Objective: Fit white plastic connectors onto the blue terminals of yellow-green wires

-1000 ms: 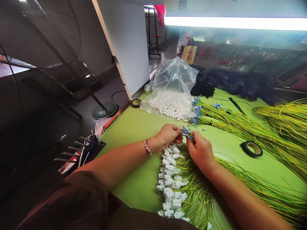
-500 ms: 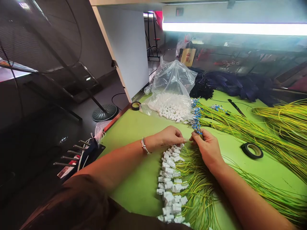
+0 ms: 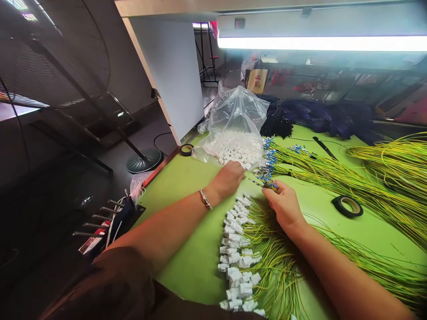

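Facing, nearest, a column of wired white connectors (image 3: 233,253) on the green desk (image 3: 187,226), with heads to the left and yellow-green wires (image 3: 280,262) to the right. Clamping a wire bundle (image 3: 267,181) in the grip of the right hand (image 3: 285,202), to the right of the column's far end; pinching it just short of the blue-and-silver tips, with its long axis pointing outward and a little left. Holding the left hand (image 3: 229,178) slightly farther out, back upward, at the near edge of the loose white housings (image 3: 245,156). Hiding the left fingertips behind the knuckles, so not showing whether that grip is apart, together or clamped on a piece. Having the housings straight ahead of the left hand, clearly nearer to it than to the right, and the bundle's tips off to its right, across a narrow gap. Spilling, beyond, from a clear plastic bag (image 3: 240,106): more of the same housings. Showing farther right the laid-out wires (image 3: 333,178), and behind them a dark heap (image 3: 313,114).
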Demonstrator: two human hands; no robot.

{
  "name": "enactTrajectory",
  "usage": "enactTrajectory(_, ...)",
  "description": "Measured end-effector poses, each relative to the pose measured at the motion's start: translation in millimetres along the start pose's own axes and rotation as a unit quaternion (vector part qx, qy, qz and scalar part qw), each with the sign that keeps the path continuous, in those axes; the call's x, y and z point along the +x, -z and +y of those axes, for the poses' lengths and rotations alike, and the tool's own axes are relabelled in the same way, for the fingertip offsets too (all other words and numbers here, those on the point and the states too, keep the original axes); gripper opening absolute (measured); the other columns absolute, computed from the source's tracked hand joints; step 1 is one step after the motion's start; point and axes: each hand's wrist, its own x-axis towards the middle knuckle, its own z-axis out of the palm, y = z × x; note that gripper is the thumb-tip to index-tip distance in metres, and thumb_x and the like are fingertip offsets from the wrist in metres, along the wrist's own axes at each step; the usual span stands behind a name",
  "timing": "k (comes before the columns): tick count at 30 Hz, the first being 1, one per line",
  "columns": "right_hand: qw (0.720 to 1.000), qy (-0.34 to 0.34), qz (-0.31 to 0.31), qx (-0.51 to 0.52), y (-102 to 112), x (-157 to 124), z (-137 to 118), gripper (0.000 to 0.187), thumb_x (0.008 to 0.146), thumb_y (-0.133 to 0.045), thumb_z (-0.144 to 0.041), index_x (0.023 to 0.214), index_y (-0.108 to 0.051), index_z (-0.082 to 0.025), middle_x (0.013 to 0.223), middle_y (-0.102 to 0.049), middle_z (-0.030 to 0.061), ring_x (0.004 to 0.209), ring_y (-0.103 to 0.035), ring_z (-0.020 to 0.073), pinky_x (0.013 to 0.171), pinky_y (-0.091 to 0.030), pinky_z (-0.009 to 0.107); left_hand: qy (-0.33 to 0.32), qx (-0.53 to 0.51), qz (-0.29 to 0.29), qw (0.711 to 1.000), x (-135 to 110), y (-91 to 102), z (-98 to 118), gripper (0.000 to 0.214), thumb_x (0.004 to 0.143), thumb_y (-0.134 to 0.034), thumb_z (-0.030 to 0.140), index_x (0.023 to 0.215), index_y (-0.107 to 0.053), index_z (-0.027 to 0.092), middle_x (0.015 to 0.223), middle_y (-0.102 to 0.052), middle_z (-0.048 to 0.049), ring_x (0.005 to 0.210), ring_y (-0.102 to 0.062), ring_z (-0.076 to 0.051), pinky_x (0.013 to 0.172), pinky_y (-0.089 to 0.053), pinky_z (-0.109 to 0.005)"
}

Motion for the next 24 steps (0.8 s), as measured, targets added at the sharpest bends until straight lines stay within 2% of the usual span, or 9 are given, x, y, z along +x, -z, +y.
enactTrajectory(6,1.0,0.021,-0.019,-0.01,-0.3,-0.8,2.6,0.016,0.069,-0.06,-0.029,0.078,-0.063,-0.016,0.051,-0.045,-0.0054,0.047,-0.037,0.0097,0.043,-0.027,0.023,0.028,-0.038,-0.012,0.999,1.0,3.3,-0.4,0.017,0.086,-0.05,0.014,0.09,-0.067,0.014,0.09,-0.065,-0.0092,0.092,-0.057,-0.02,0.086,-0.044,-0.034)
enactTrajectory(9,1.0,0.022,-0.011,-0.009,1.0,-1.0,2.5,0.02,0.07,-0.06,-0.031,0.082,-0.064,-0.016,0.053,-0.047,-0.0042,0.048,-0.038,0.0104,0.043,-0.029,0.023,0.092,-0.14,0.027,0.986,-1.3,9.0,3.9,0.024,0.085,-0.047,0.01,0.093,-0.069,0.016,0.093,-0.066,-0.0075,0.089,-0.059,-0.016,0.084,-0.046,-0.029)
enactTrajectory(11,1.0,0.025,-0.001,-0.005,2.4,-1.0,1.5,0.02,0.071,-0.061,-0.031,0.083,-0.064,-0.015,0.055,-0.049,-0.0034,0.05,-0.039,0.0108,0.045,-0.031,0.023,0.186,-0.27,0.03,0.944,-3.7,14.7,9.2,0.026,0.082,-0.047,0.007,0.096,-0.069,0.014,0.086,-0.066,-0.0061,0.075,-0.061,-0.013,0.074,-0.049,-0.026)
enactTrajectory(13,1.0,0.026,0.009,-0.007,3.7,-1.3,-0.4,0.018,0.073,-0.061,-0.031,0.081,-0.064,-0.016,0.058,-0.051,-0.0029,0.052,-0.041,0.0111,0.048,-0.033,0.024,0.276,-0.406,-0.023,0.871,-6.1,20.5,15.9,0.024,0.08,-0.05,0.006,0.095,-0.068,0.01,0.069,-0.064,-0.0035,0.058,-0.059,-0.01,0.06,-0.047,-0.022)
enactTrajectory(15,0.999,0.034,0.017,-0.019,4.2,-2.2,-3.1,0.015,0.073,-0.06,-0.03,0.078,-0.062,-0.016,0.062,-0.054,-0.0023,0.056,-0.044,0.0117,0.054,-0.037,0.025,0.315,-0.504,-0.087,0.799,-8.2,24.8,22.9,0.018,0.078,-0.055,0.008,0.091,-0.068,0.007,0.058,-0.06,-0.0014,0.048,-0.055,-0.008,0.051,-0.044,-0.02)
enactTrajectory(16,0.999,0.041,0.02,-0.028,4.0,-3.1,-4.6,0.013,0.073,-0.06,-0.029,0.077,-0.062,-0.017,0.065,-0.055,-0.0018,0.059,-0.045,0.0121,0.057,-0.039,0.025,0.311,-0.537,-0.11,0.776,-9.1,26.0,26.2,0.013,0.078,-0.059,0.011,0.086,-0.068,0.007,0.055,-0.059,-0.0012,0.046,-0.054,-0.008,0.05,-0.044,-0.02)
enactTrajectory(18,0.997,0.056,0.022,-0.049,2.8,-5.6,-7.9,0.012,0.072,-0.059,-0.028,0.076,-0.061,-0.016,0.068,-0.057,-0.0011,0.062,-0.047,0.0125,0.061,-0.04,0.026,0.288,-0.578,-0.13,0.752,-10.7,26.5,31.9,0.013,0.075,-0.067,0.021,0.076,-0.068,0.007,0.053,-0.059,-0.0016,0.045,-0.054,-0.008,0.048,-0.043,-0.019)
enactTrajectory(20,0.994,0.071,0.02,-0.076,1.0,-8.3,-11.0,0.012,0.072,-0.059,-0.027,0.076,-0.061,-0.016,0.065,-0.055,-0.0019,0.06,-0.045,0.012,0.059,-0.039,0.025,0.274,-0.6,-0.12,0.742,-12.1,25.0,35.5,0.021,0.072,-0.072,0.028,0.07,-0.066,0.008,0.05,-0.057,-0.0009,0.043,-0.052,-0.007,0.045,-0.04,-0.018)
enactTrajectory(24,0.991,0.079,-0.002,-0.11,-0.9,-8.7,-13.7,0.014,0.069,-0.061,-0.029,0.075,-0.063,-0.016,0.058,-0.051,-0.0033,0.055,-0.043,0.0116,0.056,-0.037,0.025,0.293,-0.63,-0.102,0.712,-13.6,19.9,36.1,0.024,0.067,-0.077,0.029,0.066,-0.064,0.008,0.047,-0.054,0.0009,0.04,-0.047,-0.005,0.041,-0.036,-0.017)
